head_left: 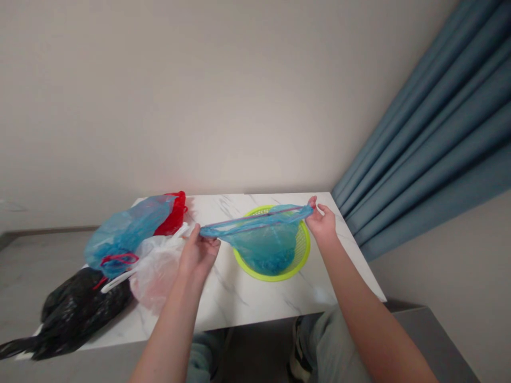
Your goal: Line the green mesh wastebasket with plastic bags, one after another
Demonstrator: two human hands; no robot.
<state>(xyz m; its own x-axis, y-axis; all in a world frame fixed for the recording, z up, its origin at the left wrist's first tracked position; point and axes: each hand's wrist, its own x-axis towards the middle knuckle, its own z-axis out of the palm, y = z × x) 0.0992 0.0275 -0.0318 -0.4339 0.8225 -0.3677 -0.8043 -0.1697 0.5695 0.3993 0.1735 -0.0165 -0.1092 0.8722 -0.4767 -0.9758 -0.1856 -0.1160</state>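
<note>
A translucent blue plastic bag [265, 242] is stretched wide between my two hands, its rim pulled into a long, narrow strip with a reddish drawstring along it. My left hand [199, 252] grips the rim's left end, thumb on top. At the other end, my right hand [320, 219] pinches the opposite corner of the rim. Below, the bag's body hangs into a yellow-green plastic basket [304, 254] with perforated walls. The bag's bottom lies bunched and darker inside the basket.
On the left of the white marbled table [239, 308] lie another blue bag [131, 226], a red bag [173, 218], a white bag [157, 268] and a black bag [82, 306]. A wall stands behind; a blue curtain [431, 133] hangs at the right.
</note>
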